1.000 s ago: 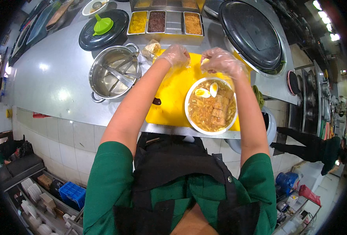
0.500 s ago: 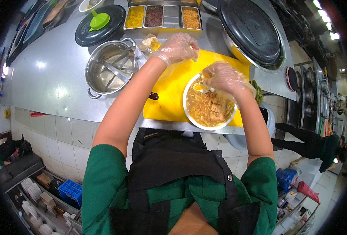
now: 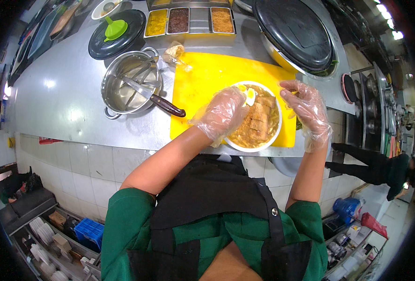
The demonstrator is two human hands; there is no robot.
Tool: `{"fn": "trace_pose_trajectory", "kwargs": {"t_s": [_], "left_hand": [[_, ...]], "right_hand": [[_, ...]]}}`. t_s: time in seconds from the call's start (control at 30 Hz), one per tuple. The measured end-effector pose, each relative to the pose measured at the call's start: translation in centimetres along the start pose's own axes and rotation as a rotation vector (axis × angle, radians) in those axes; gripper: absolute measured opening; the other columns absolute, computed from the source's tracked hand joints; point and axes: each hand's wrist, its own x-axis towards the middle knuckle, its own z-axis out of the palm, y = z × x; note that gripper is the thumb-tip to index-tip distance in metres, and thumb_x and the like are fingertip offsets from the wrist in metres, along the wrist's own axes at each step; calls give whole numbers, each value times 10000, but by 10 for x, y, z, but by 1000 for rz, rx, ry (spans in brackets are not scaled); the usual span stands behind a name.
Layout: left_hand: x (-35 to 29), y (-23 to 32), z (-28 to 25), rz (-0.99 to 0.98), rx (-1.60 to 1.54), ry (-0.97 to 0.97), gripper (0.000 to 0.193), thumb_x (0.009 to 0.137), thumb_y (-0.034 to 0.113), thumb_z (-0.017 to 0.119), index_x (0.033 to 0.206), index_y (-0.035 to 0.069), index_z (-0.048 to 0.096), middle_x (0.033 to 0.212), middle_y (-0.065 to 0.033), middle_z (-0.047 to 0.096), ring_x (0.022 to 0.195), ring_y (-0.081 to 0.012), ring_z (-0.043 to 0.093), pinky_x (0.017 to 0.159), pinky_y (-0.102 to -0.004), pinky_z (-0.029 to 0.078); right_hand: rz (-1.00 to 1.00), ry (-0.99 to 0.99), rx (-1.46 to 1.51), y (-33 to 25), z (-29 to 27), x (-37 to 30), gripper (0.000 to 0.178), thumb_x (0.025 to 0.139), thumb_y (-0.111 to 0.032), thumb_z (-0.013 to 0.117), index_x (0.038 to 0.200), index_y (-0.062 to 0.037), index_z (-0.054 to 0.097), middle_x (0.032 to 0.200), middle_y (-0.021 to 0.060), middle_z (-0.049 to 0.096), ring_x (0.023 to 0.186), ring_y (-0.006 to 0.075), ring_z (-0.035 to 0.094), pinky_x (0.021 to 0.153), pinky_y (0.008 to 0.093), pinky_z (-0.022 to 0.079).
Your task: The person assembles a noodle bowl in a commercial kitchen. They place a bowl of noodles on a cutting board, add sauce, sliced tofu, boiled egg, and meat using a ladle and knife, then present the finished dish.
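Observation:
A white bowl [image 3: 252,150] of noodles in broth stands on the yellow cutting board [image 3: 202,70]. Sliced golden meat [image 3: 262,119] and brown crumbs lie on the noodles. My left hand [image 3: 224,112], in a clear plastic glove, reaches over the bowl's left side, its fingers closed against a boiled egg half [image 3: 250,97]. Another egg half [image 3: 242,87] sits just beyond it at the bowl's far edge. My right hand [image 3: 310,107], gloved too, hovers right of the bowl, fingers curved and apart, with nothing visible in them.
Left of the board stands a steel pot [image 3: 106,89] with utensils; a knife's dark handle [image 3: 167,106] sticks out toward the board. Behind are a topping tray [image 3: 188,40], a crumpled plastic bag [image 3: 173,52], a green funnel [image 3: 116,29] and a large black-lidded pot [image 3: 294,33]. A person stands far right.
My left hand has come down from the board's far side to the bowl. My right hand has drawn off the bowl to the right. Two egg halves now show at the bowl's far side.

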Motion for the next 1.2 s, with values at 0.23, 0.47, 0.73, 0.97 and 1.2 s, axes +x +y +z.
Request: {"fn": "trace_pose_trajectory", "kwargs": {"t_s": [0.23,0.47,0.73,0.97,1.2], "left_hand": [[-23,-28,-48,228,57,341,236,883,225,675,987,14,690,947,-192,676,898,-336,658,851,-434,515],[-42,-42,-84,15,-31,84,256,877,198,691,1046,6,686,1000,-183,689,890,-291,675,797,-374,535],[-44,-10,-93,321,-118,69,235,852,142,722,1050,21,685,936,-129,696,810,-232,674,765,-344,537],[-26,72,-34,582,-478,-228,307,834,26,697,1138,35,654,942,-79,677,787,-155,641,749,-290,523],[-31,182,81,742,-380,-381,346,830,54,695,1171,41,636,968,-124,666,802,-226,649,730,-334,524]], "right_hand": [[54,112,150,24,-10,-14,304,864,-214,688,1092,-13,690,990,126,690,856,176,633,792,316,507],[-103,289,238,31,1,-32,109,838,-64,698,912,-19,632,841,26,602,770,114,557,725,263,483],[-55,496,151,64,20,-109,251,758,-23,642,1005,-63,659,955,88,642,856,215,618,788,346,509],[696,340,172,302,187,-292,628,745,-235,700,1329,-80,528,1276,193,586,1200,358,540,1004,430,442],[1408,-247,339,378,409,-634,374,825,-267,630,1142,-69,604,1074,152,631,995,318,590,876,423,480]]}}
